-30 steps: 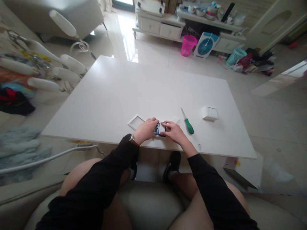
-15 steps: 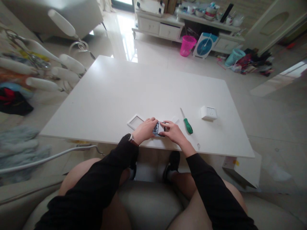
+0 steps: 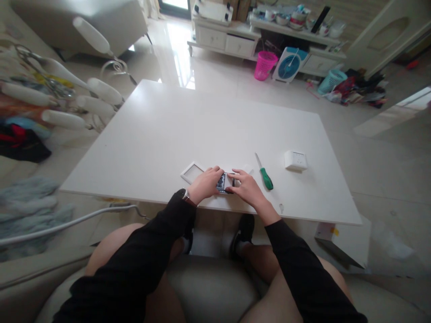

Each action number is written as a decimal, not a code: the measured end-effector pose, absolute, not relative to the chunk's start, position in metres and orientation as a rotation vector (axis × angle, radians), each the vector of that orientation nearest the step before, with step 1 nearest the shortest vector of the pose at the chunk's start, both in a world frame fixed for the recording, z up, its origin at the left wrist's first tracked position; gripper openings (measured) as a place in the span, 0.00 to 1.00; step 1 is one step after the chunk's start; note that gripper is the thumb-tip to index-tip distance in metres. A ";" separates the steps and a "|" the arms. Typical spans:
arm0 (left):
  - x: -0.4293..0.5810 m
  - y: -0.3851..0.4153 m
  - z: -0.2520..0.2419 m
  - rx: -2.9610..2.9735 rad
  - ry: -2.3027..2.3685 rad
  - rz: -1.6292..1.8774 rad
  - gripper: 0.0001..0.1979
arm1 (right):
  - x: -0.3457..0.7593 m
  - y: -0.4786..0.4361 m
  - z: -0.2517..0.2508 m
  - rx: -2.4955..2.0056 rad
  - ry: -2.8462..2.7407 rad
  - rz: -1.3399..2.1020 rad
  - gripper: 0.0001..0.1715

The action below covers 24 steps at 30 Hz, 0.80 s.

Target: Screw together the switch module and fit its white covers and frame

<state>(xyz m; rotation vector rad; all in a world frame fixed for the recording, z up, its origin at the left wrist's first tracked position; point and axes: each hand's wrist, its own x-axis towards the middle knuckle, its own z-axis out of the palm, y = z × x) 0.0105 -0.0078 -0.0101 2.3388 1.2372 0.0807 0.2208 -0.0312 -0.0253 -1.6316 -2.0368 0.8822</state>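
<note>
Near the front edge of the table, my left hand (image 3: 207,184) grips the left side of a small wall switch (image 3: 221,183), its dark inner parts showing. My right hand (image 3: 247,186) pinches the white panel (image 3: 229,181) on the right half of that switch between thumb and fingers. Beside my left hand lies a white square frame (image 3: 187,174), partly covered by the hand. A screwdriver (image 3: 266,178) with a green handle rests to the right of my right hand. Farther right stands a white wall socket on its box (image 3: 295,160).
The white table (image 3: 208,121) spans the space before me. A small clear piece (image 3: 281,207) lies near its front edge. A pale translucent piece (image 3: 248,169) is behind my right hand. Beyond are a pink basket (image 3: 265,66) and a blue fan (image 3: 288,65); lamp arms (image 3: 90,36) reach in at left.
The whole view has shifted slightly right and down with the head. Both hands keep their hold on the switch and its white panel; little else differs.
</note>
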 end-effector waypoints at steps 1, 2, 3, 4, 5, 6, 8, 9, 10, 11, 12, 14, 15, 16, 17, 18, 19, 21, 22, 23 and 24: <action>0.010 -0.008 -0.010 2.339 1.237 0.082 0.24 | 0.221 -0.031 -0.025 -1.631 -2.050 0.877 0.32; 0.010 -0.008 -0.010 2.340 1.237 0.083 0.24 | 0.222 -0.032 -0.025 -1.631 -2.055 0.879 0.32; 0.010 -0.008 -0.010 2.341 1.236 0.082 0.24 | 0.223 -0.032 -0.026 -1.631 -2.055 0.886 0.33; 0.010 -0.008 -0.010 2.340 1.234 0.081 0.24 | 0.224 -0.032 -0.027 -1.634 -2.054 0.895 0.33; 0.010 -0.008 -0.010 2.338 1.232 0.079 0.24 | 0.225 -0.032 -0.028 -1.641 -2.054 0.905 0.33; 0.010 -0.008 -0.010 2.336 1.232 0.077 0.25 | 0.225 -0.032 -0.029 -1.651 -2.054 0.915 0.33; 0.010 -0.008 -0.011 2.337 1.232 0.077 0.25 | 0.227 -0.031 -0.029 -1.673 -2.059 0.941 0.34; 0.010 -0.008 -0.012 2.338 1.230 0.078 0.26 | 0.227 -0.031 -0.029 -1.684 -2.064 0.958 0.34; 0.010 -0.008 -0.013 2.341 1.229 0.080 0.26 | 0.227 -0.031 -0.028 -1.693 -2.068 0.976 0.34; 0.010 -0.008 -0.013 2.343 1.228 0.082 0.25 | 0.227 -0.031 -0.027 -1.701 -2.073 0.993 0.35; 0.010 -0.008 -0.014 2.346 1.227 0.084 0.25 | 0.227 -0.031 -0.026 -1.706 -2.080 1.007 0.35; 0.010 -0.008 -0.014 2.351 1.228 0.088 0.25 | 0.227 -0.030 -0.023 -1.713 -2.093 1.014 0.35; 0.010 -0.008 -0.014 2.352 1.230 0.087 0.25 | 0.227 -0.030 -0.023 -1.714 -2.100 1.007 0.34; 0.010 -0.008 -0.014 2.353 1.233 0.085 0.25 | 0.227 -0.030 -0.022 -1.716 -2.108 0.994 0.34; 0.010 -0.008 -0.013 2.353 1.235 0.081 0.25 | 0.226 -0.030 -0.021 -1.719 -2.114 0.976 0.34; 0.010 -0.008 -0.013 2.352 1.238 0.076 0.25 | 0.226 -0.030 -0.021 -1.725 -2.118 0.955 0.33; 0.011 -0.008 -0.012 2.351 1.240 0.072 0.25 | 0.225 -0.030 -0.020 -1.734 -2.121 0.934 0.33; 0.011 -0.008 -0.011 2.349 1.243 0.068 0.25 | 0.222 -0.031 -0.018 -1.763 -2.120 0.896 0.32; 0.011 -0.008 -0.011 2.348 1.243 0.067 0.25 | 0.220 -0.032 -0.017 -1.783 -2.116 0.878 0.32; 0.011 -0.007 -0.011 2.347 1.241 0.068 0.25 | 0.219 -0.033 -0.016 -1.804 -2.110 0.856 0.32; 0.011 -0.007 -0.011 2.346 1.239 0.068 0.25 | 0.218 -0.034 -0.015 -1.820 -2.106 0.833 0.33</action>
